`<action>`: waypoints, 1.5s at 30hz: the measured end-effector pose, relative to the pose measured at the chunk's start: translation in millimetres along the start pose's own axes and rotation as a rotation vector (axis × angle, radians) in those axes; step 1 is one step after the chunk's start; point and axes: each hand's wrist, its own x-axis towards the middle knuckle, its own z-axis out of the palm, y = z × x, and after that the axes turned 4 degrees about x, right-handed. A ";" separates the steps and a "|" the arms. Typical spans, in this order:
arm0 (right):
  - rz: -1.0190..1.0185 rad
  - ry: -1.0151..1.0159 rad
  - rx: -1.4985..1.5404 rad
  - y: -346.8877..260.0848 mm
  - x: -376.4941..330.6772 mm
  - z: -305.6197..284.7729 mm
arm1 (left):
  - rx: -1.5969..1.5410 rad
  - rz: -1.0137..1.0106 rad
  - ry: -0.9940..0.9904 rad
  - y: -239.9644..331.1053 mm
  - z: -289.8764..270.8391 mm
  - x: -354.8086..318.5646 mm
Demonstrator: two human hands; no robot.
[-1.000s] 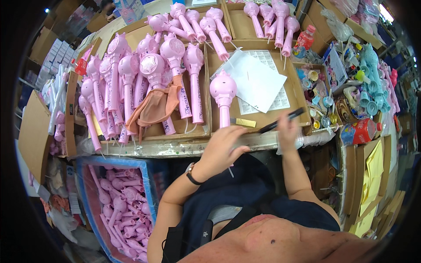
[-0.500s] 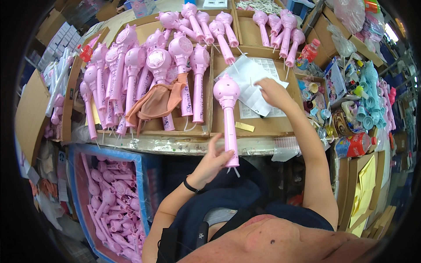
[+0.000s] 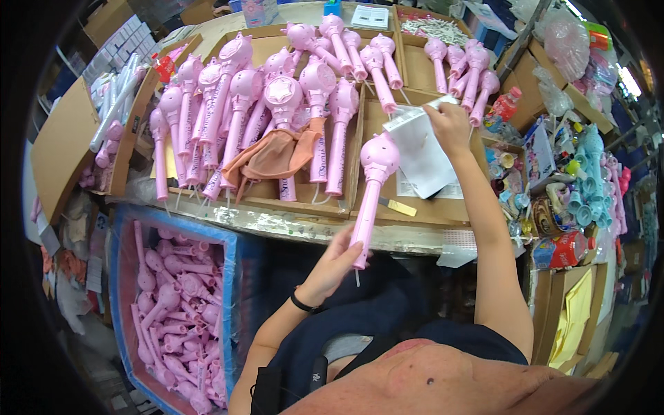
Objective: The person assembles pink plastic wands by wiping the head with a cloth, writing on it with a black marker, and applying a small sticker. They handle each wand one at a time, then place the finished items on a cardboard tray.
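Note:
My left hand [image 3: 337,266] is closed round the lower handle of a pink toy wand [image 3: 373,190], which tilts with its round head up and away from me. A thin white wire hangs from the wand's lower end. Over the tray on the right, my right hand [image 3: 449,126] pinches the far edge of a white sheet of paper [image 3: 417,155]; that edge is raised and bent. Under it lies a printed sheet [image 3: 453,189], mostly covered. A small yellow strip [image 3: 402,207] rests beside the wand in the cardboard tray [image 3: 449,216].
Many pink wands [image 3: 245,90] stand or lean in the left tray, an orange cloth [image 3: 277,158] across some. A blue-rimmed bin [image 3: 238,304] of pink parts sits below left. On the right are red-labelled bottles [image 3: 560,250], light-blue parts [image 3: 591,162] and yellow paper [image 3: 573,318].
My right hand has gone from hovering, fingers loose, over the white sheet to gripping its far edge and lifting it. The wand in my left hand has tilted slightly to the right.

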 end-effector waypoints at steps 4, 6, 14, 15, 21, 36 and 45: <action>-0.065 0.302 -0.285 -20.8 -13.0 -118.8 | 0.883 0.693 0.303 25.5 2.8 17.1; -0.164 0.392 -0.290 -44.7 -17.9 -160.1 | 0.909 0.674 0.143 45.2 9.9 20.5; -0.285 0.391 -0.242 -135.4 -49.8 -205.5 | 0.126 0.170 -0.327 54.5 64.3 7.9; -0.254 0.366 -0.197 -140.6 -53.8 -203.5 | 0.102 0.253 -0.307 51.5 64.2 3.4; -0.087 0.235 0.082 -163.0 -77.8 -185.8 | 0.008 0.333 -0.340 26.7 52.3 -33.8; 0.371 0.387 0.975 -215.5 -51.0 -163.8 | -0.474 0.867 0.166 9.1 31.4 -43.4; 0.096 -0.281 1.034 -289.1 -41.9 -146.7 | -0.084 0.709 0.222 -27.4 -6.9 -59.1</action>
